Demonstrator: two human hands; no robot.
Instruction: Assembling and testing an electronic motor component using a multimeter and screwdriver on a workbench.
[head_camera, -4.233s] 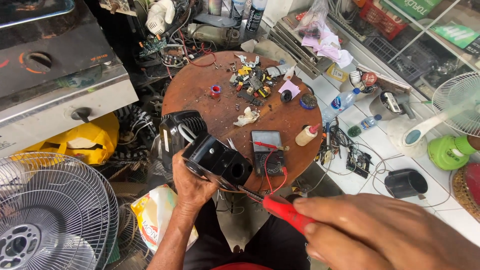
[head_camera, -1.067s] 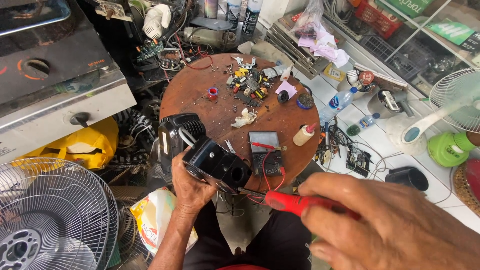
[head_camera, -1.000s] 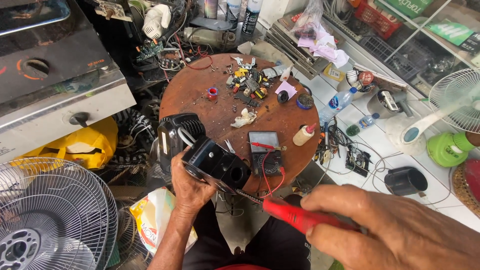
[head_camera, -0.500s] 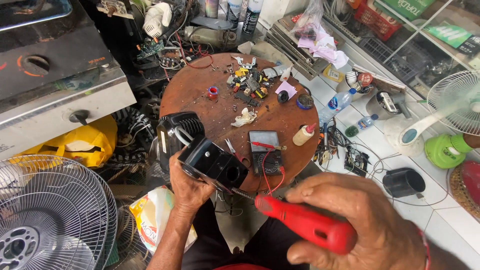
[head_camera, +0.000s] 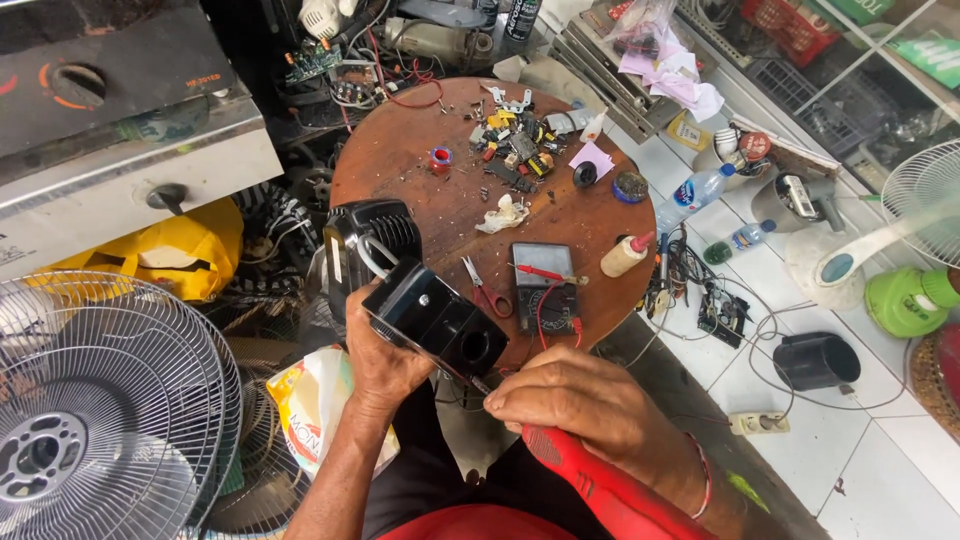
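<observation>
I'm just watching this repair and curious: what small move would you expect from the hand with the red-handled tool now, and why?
Probably a slight push and turn. The right hand has the red-handled tool with its tip at the lower edge of the black housing, which the left hand grips.

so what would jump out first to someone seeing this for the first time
At bottom centre, the left hand holds a black motor housing while the right hand puts a red-handled screwdriver to its lower edge. Behind them a round wooden table is strewn with small parts and a multimeter. A grey fan grille fills the lower left.
</observation>
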